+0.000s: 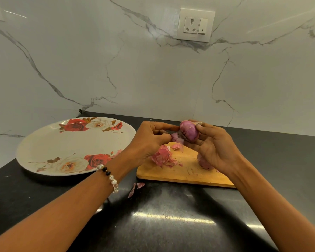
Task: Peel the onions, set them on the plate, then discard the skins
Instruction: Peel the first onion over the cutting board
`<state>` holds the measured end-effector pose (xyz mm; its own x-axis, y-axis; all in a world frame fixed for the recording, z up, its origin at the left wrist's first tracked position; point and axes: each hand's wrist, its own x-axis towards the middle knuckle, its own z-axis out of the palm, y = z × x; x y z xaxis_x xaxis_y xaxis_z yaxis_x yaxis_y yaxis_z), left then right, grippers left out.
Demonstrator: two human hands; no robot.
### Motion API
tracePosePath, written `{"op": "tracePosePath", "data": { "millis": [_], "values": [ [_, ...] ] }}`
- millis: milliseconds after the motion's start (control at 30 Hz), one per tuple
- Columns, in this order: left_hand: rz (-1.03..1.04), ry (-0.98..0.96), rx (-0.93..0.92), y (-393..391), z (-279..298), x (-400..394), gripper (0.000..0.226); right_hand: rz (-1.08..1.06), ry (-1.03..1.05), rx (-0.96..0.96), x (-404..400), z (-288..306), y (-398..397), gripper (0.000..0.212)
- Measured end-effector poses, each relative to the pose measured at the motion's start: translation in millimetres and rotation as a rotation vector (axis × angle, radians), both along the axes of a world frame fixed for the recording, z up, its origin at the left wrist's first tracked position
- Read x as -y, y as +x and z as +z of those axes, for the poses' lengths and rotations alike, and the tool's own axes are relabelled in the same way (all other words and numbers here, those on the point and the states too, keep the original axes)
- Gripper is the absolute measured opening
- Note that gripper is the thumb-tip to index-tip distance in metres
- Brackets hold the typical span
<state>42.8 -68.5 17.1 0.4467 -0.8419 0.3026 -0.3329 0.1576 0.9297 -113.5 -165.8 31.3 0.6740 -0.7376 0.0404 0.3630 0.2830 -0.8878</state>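
I am holding the onion (189,131) up in my right hand (214,151), fingers curling round its far side so the loose end is facing across to my left hand (149,140). That left hand is pinching a flap of purple skin (176,137) between thumb and fingertips, pulling it away from the bulb. I am working above the cutting board (182,171) so that the scraps are dropping there: a heap of pink skins (162,158) is lying on its left part, and a couple of stray flakes (135,188) are sitting on the dark counter (162,224) just in front. Something rounded is showing under my right palm, probably a second onion (205,163), though my hand is hiding most of it. The flowered plate (44,148) is waiting just left of the board, with no onion on it yet.
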Motion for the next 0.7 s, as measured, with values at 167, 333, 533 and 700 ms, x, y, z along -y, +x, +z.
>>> {"op": "tracePosePath", "data": {
  "millis": [167, 333, 533, 700],
  "values": [
    [0.063, 0.049, 0.120, -1, -2, 3, 0.028, -0.032, -0.012, -0.031, 1, -1, 0, 0.028],
    [0.118, 0.053, 0.143, 0, -3, 4, 0.025, -0.031, -0.158, -0.092, 5, -5, 0, 0.030],
    [0.059, -0.009, 0.094, 0, -2, 3, 0.024, 0.008, -0.363, -0.180, 5, -8, -1, 0.038],
    [0.034, -0.028, 0.246, 0, -1, 1, 0.036, 0.011, -0.447, -0.204, 6, -10, -1, 0.040]
  ]
}}
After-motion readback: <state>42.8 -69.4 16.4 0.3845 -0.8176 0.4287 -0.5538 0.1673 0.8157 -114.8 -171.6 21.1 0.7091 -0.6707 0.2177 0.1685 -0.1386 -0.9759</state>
